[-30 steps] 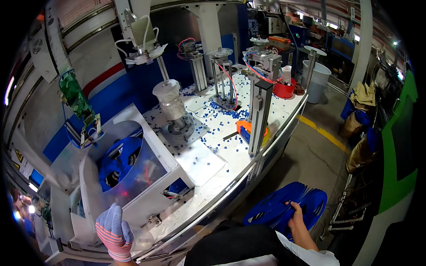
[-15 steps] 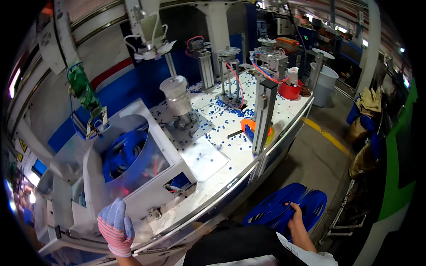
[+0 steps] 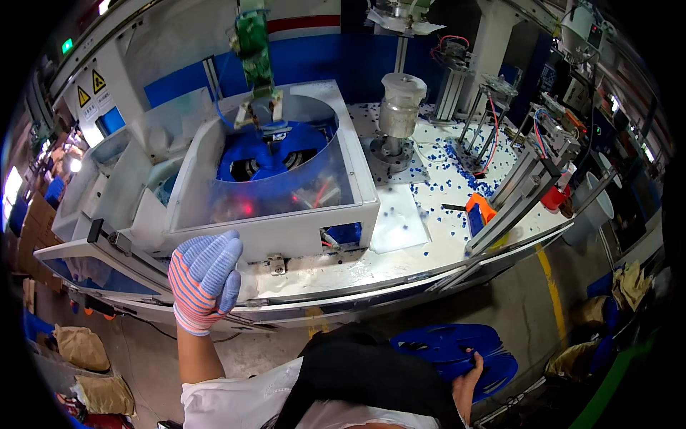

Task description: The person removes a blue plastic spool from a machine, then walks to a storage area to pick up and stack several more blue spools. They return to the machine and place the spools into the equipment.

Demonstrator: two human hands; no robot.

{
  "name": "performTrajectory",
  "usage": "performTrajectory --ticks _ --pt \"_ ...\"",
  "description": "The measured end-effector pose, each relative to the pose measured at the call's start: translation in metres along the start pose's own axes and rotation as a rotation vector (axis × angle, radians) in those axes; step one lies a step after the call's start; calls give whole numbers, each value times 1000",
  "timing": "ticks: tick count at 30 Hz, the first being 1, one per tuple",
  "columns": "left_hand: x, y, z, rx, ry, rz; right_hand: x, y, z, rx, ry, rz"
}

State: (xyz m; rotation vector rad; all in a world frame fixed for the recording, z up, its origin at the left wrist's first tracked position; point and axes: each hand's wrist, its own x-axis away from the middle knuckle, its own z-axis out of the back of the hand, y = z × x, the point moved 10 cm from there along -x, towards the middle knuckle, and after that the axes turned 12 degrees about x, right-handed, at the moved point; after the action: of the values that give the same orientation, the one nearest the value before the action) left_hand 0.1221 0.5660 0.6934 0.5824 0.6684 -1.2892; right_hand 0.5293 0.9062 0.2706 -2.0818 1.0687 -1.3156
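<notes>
My left hand [image 3: 206, 282], in a striped knitted glove, is raised in front of the white machine housing [image 3: 275, 227]. Its fingers are bent and pressed together, and no object shows in it. My bare right hand [image 3: 469, 377] grips the rim of flat blue plastic reels [image 3: 446, 343] low on my right side. Slots and overlapping edges show on them; how many there are I cannot tell. Inside the housing, behind a clear curved guard, sits another blue reel [image 3: 275, 154], with a green machine arm [image 3: 254, 61] over it.
Small blue bits [image 3: 436, 196] lie scattered over the white worktop [image 3: 457, 250]. A metal post with a clear-wrapped cylinder [image 3: 401, 107] stands beside the housing. Further right are an orange-and-blue tool [image 3: 480, 211], an upright metal profile [image 3: 513, 201] and a grey bin [image 3: 593, 200]. Brown sacks [image 3: 82, 348] lie on the left floor.
My view has swung left, so the machine housing sits nearer the middle. The left glove stays raised with fingers bent. My right hand keeps its hold on the blue reels.
</notes>
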Motion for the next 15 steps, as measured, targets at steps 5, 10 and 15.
performTrajectory --ticks 5,10,15 --pt "2 -3 -3 5 11 1 -10 0 7 71 33 29" --pt "-1 -7 -6 9 -11 7 11 -1 -21 80 20 -21" --pt "-8 -15 -4 -2 8 9 1 3 -18 75 -14 -17"
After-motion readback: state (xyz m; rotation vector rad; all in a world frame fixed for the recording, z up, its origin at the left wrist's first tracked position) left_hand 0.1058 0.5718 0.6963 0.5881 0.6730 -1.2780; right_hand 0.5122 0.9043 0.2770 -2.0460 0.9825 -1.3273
